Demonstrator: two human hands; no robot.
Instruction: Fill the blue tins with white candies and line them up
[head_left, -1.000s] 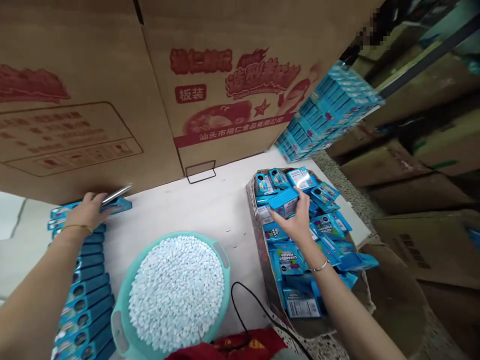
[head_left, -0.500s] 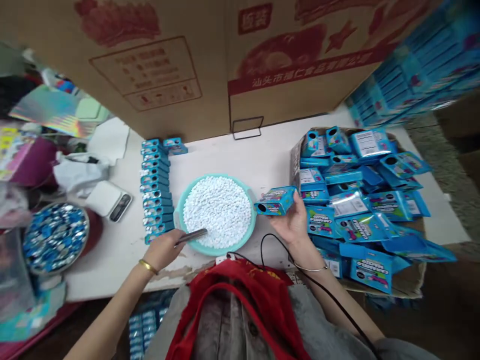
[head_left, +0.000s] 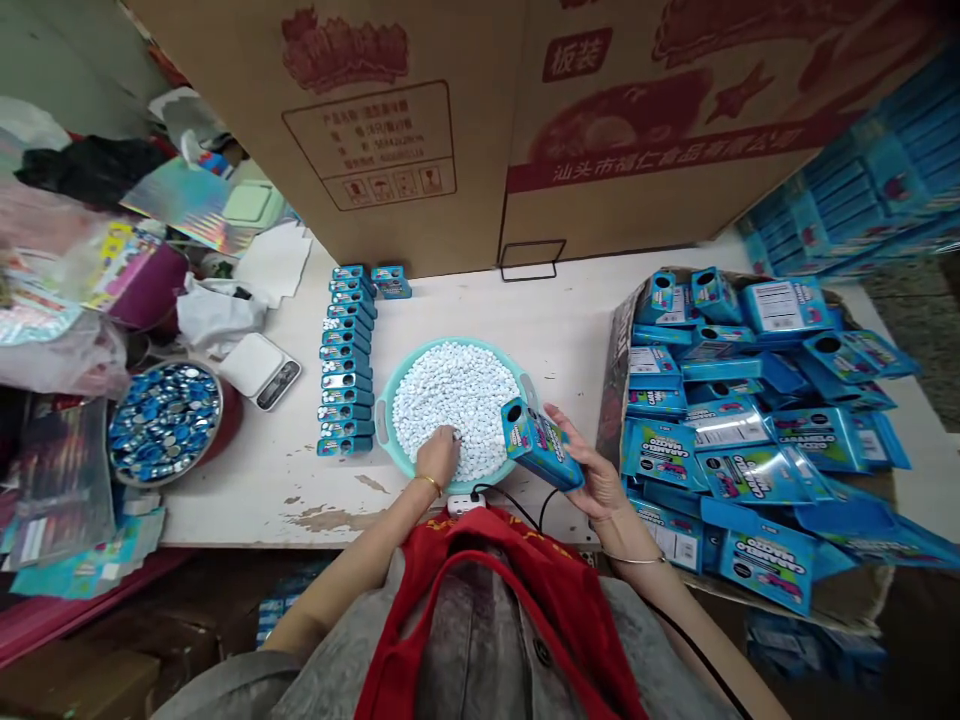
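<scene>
My left hand [head_left: 438, 456] is closed over the small white candies [head_left: 461, 385] that fill a turquoise basin [head_left: 394, 372]. The metal tool in its grip is almost wholly hidden; only a dark end shows beside the fingers. At the basin's right side, my right hand [head_left: 596, 475] grips a blue candy box [head_left: 541, 450], tilted, its round hole facing up and left toward the candies. To the left stands a row of blue boxes [head_left: 346, 382], several with white candies showing in their holes.
A cardboard carton [head_left: 611, 370] heaped with blue boxes stands at the right. On the left are a white scale [head_left: 262, 370] and a tub of shiny blue and silver pieces [head_left: 166, 420]. One large cardboard box [head_left: 480, 120] forms a wall behind; a wire frame [head_left: 532, 262] lies before it.
My left hand has moved right, and the metal tool has gone down into the candies. The box in my right hand has tipped, turning its hole upward beside the basin. The view has shifted.
</scene>
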